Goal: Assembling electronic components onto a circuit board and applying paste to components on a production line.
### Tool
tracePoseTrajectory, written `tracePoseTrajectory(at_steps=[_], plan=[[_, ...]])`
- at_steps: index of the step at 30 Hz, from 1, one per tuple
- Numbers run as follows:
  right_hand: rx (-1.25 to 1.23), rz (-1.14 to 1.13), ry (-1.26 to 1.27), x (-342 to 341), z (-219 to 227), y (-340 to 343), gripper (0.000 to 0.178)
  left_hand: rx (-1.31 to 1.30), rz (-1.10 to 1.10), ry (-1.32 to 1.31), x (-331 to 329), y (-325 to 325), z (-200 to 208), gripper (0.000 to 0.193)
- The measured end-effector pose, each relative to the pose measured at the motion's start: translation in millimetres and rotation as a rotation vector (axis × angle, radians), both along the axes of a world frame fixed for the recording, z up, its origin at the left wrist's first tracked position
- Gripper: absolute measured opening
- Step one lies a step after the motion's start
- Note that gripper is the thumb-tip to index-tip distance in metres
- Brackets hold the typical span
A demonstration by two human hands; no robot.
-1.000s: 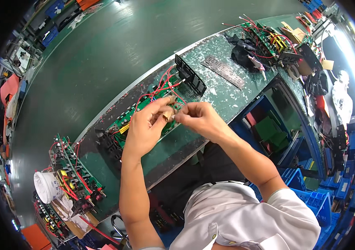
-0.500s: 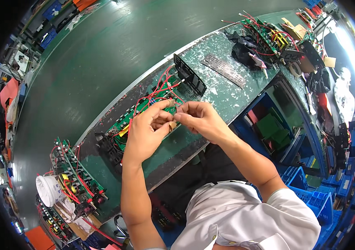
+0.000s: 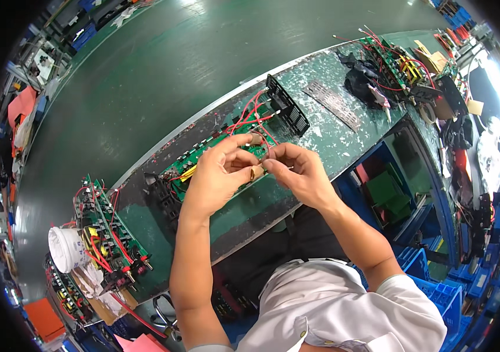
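A long green circuit board [image 3: 215, 154] lies slantwise on the bench, with red wires [image 3: 249, 117] looping over its right part. A black slotted end panel [image 3: 287, 105] stands at its far right end, and a black plastic end piece [image 3: 161, 198] sits at its left end. Above the board's near right side, my right hand [image 3: 298, 170] pinches a thin red wire between thumb and forefinger. Close against it, my left hand [image 3: 219, 173] is curled, thumb and fingers drawn in near the same wire. Whatever sits between the left fingertips is too small to make out.
More wired circuit boards [image 3: 106, 214] and a white tub [image 3: 67, 249] stand at the left. A perforated metal strip [image 3: 332, 104], black cloth [image 3: 360, 79] and another wired assembly [image 3: 399, 64] lie at the far right. Blue crates [image 3: 437, 293] are beside me at the right.
The picture has shifted, so the bench things appear farther right. My hands stay together over the board, with the right one still pinching.
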State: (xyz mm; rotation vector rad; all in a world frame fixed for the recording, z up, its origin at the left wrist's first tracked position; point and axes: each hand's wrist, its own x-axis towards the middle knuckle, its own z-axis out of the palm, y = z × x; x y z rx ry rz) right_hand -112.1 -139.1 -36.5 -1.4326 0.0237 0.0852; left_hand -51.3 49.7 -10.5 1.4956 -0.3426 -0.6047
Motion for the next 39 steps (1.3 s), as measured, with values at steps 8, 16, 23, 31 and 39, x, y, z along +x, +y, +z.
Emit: tracePoseTrajectory(at_steps=[8,16,23,31,39], plan=[[-0.297,-0.104,0.076,-4.6,1.8,-21.0,0.013,0.182,0.016,-0.301,-4.4,-25.6,0.7,0.041],[-0.557,-0.196,-0.001,13.1,-7.5,-44.1,0.019,0.476,-0.108,-1.059,-12.1,-24.6,-4.1,0.029],[-0.668,-0.238,-0.019,6.7,-17.7,-30.6,0.022,0.675,0.036,-1.092,-12.7,-32.9,-22.0,0.025],[-0.823,-0.213,-0.035,12.7,-18.2,-24.3,0.021,0.613,0.064,-1.069,-11.4,-32.0,-25.7,0.012],[-1.281,-0.204,-0.129,6.1,-4.3,-2.2,0.015,0.562,0.102,-1.022,-11.9,-31.9,-27.0,0.018]])
